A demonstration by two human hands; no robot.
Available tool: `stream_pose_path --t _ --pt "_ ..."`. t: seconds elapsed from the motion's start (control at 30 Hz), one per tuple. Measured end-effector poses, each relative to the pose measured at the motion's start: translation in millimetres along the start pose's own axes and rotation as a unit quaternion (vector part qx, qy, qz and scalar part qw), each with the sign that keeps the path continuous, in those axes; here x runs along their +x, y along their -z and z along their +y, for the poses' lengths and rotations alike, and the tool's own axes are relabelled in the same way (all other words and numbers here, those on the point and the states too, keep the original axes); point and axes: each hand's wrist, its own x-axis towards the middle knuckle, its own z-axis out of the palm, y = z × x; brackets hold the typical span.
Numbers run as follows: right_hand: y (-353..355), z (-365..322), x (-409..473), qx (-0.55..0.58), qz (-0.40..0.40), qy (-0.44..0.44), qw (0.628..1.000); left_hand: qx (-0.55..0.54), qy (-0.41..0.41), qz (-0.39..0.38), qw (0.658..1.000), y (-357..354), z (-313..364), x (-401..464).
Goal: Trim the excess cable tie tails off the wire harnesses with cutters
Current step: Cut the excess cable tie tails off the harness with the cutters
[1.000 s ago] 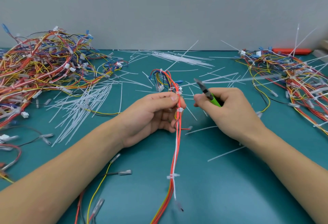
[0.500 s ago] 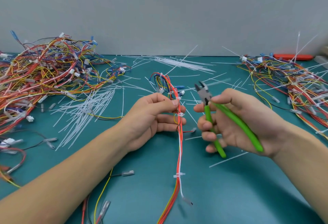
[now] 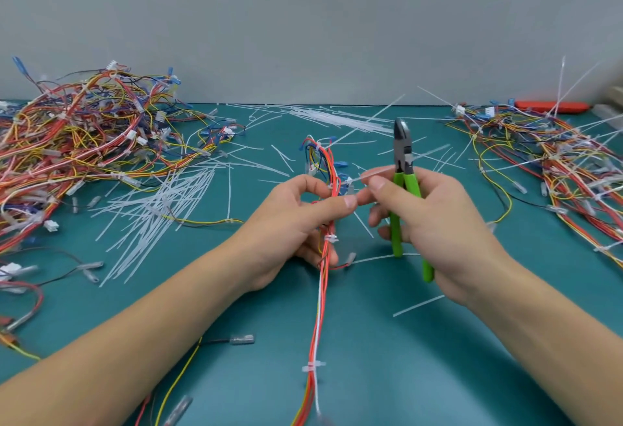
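Green-handled cutters (image 3: 406,189) stand upright in the right hand (image 3: 435,223), head up, blades apparently closed and aimed at nothing. That hand grips the handles with its lower fingers while thumb and forefinger pinch a thin white tie tail (image 3: 397,164) that runs up and right from the harness (image 3: 325,223). The left hand (image 3: 296,220) is curled round the red-and-orange wire bundle, thumb near the tie head; the rest of the harness trails down toward the camera over the teal counter (image 3: 387,375), with two more ties lower on it.

Risks, as I judge them:
- The right hand does two jobs. Shifting the cutters down to the tie could loosen the pinch, and the tail would spring away.
- The tie head sits tight among thin wires and close to the left thumb. Blades brought in at a poor angle could nick insulation or skin.
- A cut made too far out leaves a sharp stub.
- The freed tail may fly off; many cut tails (image 3: 161,210) already litter the counter.
- Harness piles lie far left (image 3: 84,142) and far right (image 3: 556,162); mixing trimmed and untrimmed is possible, and I cannot tell which pile is which.
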Motion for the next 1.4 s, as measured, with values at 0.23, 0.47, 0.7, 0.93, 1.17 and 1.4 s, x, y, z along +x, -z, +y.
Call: stream_pose_path --t 0.23,0.47,0.7,0.93,1.17,1.4 --pt "1 0 1 0.008 0.016 0.012 1.0 0.083 -0.051 0.051 0.994 -5 0 -5" --pt "2 0 -1 -0.02 -0.014 0.057 0.998 0.343 -0.271 0.23 0.869 7 1 -5" --pt "2 -3 0 0.024 -0.079 0.01 0.997 0.252 -0.217 0.118 0.936 2 -3 2" --pt "3 -3 1 0.026 -0.081 0.015 0.996 0.188 -0.18 0.077 0.962 7 -1 3" --pt "10 -6 4 -0.002 -0.049 -0.003 0.999 0.079 -0.047 -0.045 0.995 14 3 0" --pt "12 -1 6 -0.083 0.003 0.014 0.996 0.065 -0.038 -0.057 0.996 15 2 3"
